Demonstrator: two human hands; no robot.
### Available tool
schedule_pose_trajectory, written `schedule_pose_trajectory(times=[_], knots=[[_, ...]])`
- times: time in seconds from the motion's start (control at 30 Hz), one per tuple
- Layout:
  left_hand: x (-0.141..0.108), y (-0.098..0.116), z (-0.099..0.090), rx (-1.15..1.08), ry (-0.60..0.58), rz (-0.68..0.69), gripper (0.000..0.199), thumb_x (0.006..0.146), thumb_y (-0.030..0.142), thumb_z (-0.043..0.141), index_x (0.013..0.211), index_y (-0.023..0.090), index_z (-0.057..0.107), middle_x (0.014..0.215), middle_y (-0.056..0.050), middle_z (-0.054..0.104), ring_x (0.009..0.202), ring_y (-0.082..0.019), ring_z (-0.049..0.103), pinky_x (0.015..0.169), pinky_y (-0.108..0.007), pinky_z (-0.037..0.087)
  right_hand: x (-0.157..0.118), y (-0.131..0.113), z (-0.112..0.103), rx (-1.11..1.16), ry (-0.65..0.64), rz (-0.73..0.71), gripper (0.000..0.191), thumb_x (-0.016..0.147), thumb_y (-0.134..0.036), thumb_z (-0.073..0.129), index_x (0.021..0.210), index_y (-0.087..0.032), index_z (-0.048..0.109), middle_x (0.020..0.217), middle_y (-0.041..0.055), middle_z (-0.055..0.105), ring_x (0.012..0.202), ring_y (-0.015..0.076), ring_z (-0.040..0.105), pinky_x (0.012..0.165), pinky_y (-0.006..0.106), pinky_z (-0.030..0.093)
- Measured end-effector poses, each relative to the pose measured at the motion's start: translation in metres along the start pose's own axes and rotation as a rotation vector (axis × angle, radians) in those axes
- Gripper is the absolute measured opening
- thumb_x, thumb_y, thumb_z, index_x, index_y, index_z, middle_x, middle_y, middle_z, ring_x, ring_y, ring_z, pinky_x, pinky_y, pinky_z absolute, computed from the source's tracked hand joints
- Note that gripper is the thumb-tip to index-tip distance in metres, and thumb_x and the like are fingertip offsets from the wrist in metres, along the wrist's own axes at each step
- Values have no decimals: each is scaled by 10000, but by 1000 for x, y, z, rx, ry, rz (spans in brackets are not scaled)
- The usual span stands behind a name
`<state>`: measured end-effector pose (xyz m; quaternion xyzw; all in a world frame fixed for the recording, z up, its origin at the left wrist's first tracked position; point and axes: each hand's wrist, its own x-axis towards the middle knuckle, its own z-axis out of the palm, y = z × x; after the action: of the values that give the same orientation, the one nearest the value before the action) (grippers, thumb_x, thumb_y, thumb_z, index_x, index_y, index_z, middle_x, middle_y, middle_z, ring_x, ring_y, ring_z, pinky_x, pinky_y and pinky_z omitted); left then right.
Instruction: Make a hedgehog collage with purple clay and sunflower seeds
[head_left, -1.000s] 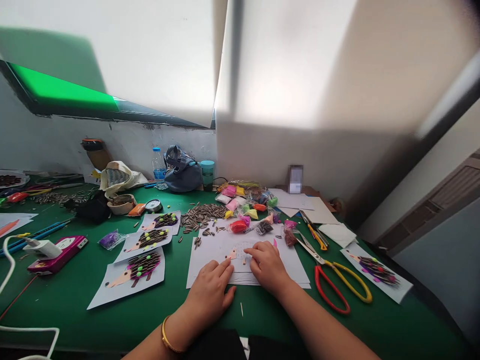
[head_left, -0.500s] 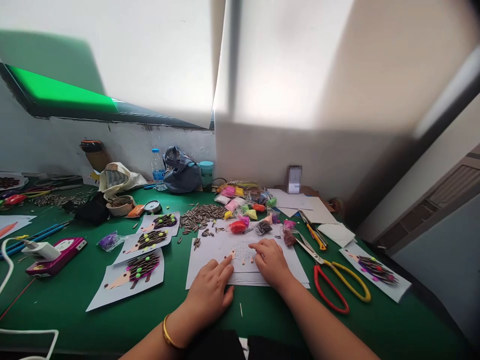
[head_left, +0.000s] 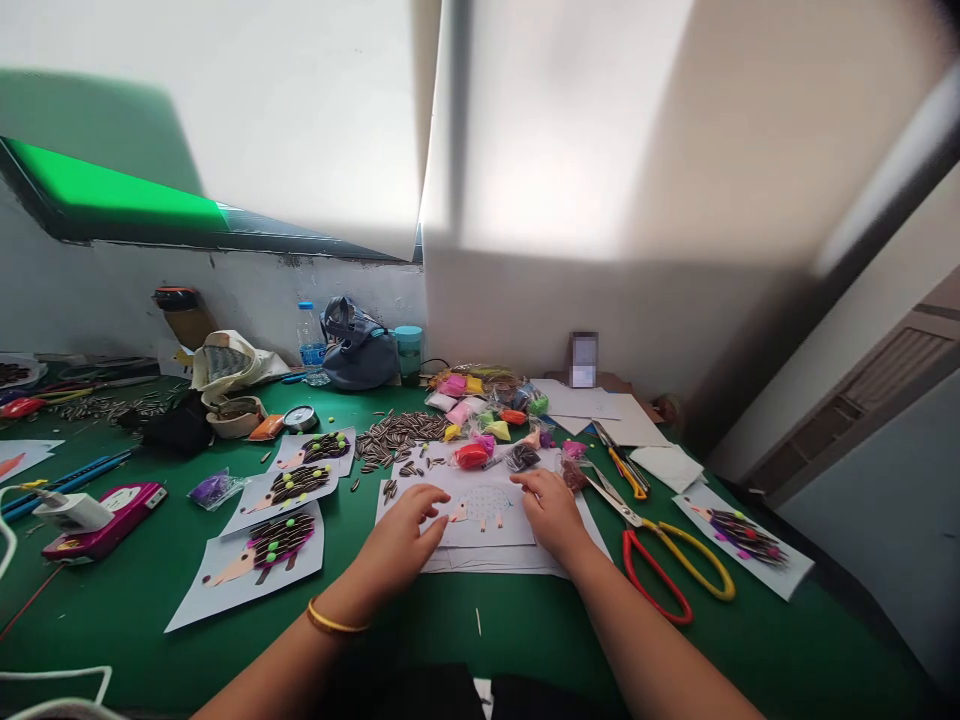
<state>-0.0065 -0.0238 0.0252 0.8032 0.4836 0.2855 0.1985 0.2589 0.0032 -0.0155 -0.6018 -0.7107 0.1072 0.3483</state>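
Observation:
A hedgehog figure (head_left: 484,508), with a pale blue speckled body, peach snout and small peach legs, lies on a white sheet of paper (head_left: 472,535) in front of me. To its left, my left hand (head_left: 405,535) hovers or rests lightly by the snout, thumb and fingers apart, holding nothing. My right hand (head_left: 553,512) lies on the paper at the figure's right, index finger stretched toward its back and nothing seen in it. Beyond the left hand, a few sunflower seeds (head_left: 390,490) lie on the paper's edge, with a larger seed pile (head_left: 397,435) behind.
Finished hedgehog cards (head_left: 281,550) lie at the left, another card (head_left: 742,540) at the right. Large scissors (head_left: 637,520) lie open beside my right arm. Bagged coloured clay (head_left: 472,455) sits behind the paper. A toothpick (head_left: 478,622) lies near the front; a power strip (head_left: 124,510) stands left.
My left hand has drawn back left from the figure's snout and its fingers have spread. The right hand has shifted slightly right, off the figure, uncovering more of it.

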Motion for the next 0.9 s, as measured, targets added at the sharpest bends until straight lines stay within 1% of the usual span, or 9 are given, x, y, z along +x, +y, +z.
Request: schedule_pose_trajectory(times=[0.07, 0.13, 0.2, 0.27, 0.37, 0.43, 0.53, 0.7, 0.9], knots=[[18, -2, -9, 66, 46, -4, 253, 917, 309, 489, 1103, 219, 635, 1079, -57, 663, 946, -204, 642, 836, -355, 534, 1, 3, 1, -18, 1, 14, 405, 818, -120, 427, 1064, -240, 724, 1007, 53, 679, 990, 221, 574, 871, 349, 409], [34, -7, -11, 150, 60, 11, 242, 903, 311, 516, 1071, 229, 670, 1075, -54, 680, 1026, -236, 616, 891, -387, 505, 1, 3, 1, -47, -1, 22, 402, 822, -116, 432, 1059, -251, 727, 1009, 50, 679, 994, 220, 573, 861, 348, 405], [45, -17, -7, 205, 56, 27, 230, 886, 289, 543, 1054, 233, 690, 1104, -49, 688, 1088, -250, 590, 950, -415, 473, 0, 2, 2, -82, -8, 27, 398, 824, -106, 442, 1045, -270, 731, 1012, 45, 678, 1005, 222, 567, 849, 348, 396], [50, -29, 2, 227, 39, 55, 217, 871, 254, 555, 1029, 224, 702, 1104, -57, 698, 1078, -253, 594, 961, -427, 464, -1, 1, 3, -113, -15, 25, 383, 829, -108, 464, 1033, -288, 733, 1006, 40, 677, 1013, 224, 560, 840, 349, 385], [47, -43, 12, 216, 51, 79, 220, 876, 238, 545, 1024, 214, 706, 1117, -75, 696, 1080, -251, 596, 975, -435, 456, -2, 0, 5, -138, -31, 18, 335, 844, -138, 511, 1030, -304, 735, 976, 39, 675, 1014, 229, 550, 826, 346, 373], [42, -46, 14, 195, 57, 101, 232, 874, 248, 557, 1058, 217, 696, 1154, -76, 684, 1107, -245, 587, 995, -430, 444, -3, 0, 7, -149, -38, 15, 307, 850, -153, 537, 1027, -304, 736, 972, 40, 675, 1013, 231, 544, 824, 345, 369], [37, -42, 12, 186, 32, 106, 299, 840, 291, 626, 1129, 223, 665, 1225, -78, 654, 1155, -254, 567, 1012, -435, 433, -3, 0, 8, -161, -34, 5, 284, 851, -157, 560, 1021, -301, 736, 971, 43, 674, 1009, 230, 543, 827, 342, 366], [37, -31, 14, 231, -22, 120, 488, 752, 351, 742, 1209, 229, 624, 1291, -75, 624, 1217, -282, 530, 1038, -453, 405, -4, 0, 9, -165, -59, 23, 260, 863, -180, 574, 1027, -308, 731, 976, 41, 670, 1014, 239, 539, 835, 352, 361], [36, -33, 15, 239, -34, 120, 550, 729, 363, 764, 1241, 240, 608, 1326, -70, 602, 1240, -287, 513, 1060, -463, 382, -3, 0, 9, -167, -69, 22, 266, 857, -178, 579, 1036, -302, 731, 986, 46, 670, 1006, 236, 536, 834, 347, 360]])
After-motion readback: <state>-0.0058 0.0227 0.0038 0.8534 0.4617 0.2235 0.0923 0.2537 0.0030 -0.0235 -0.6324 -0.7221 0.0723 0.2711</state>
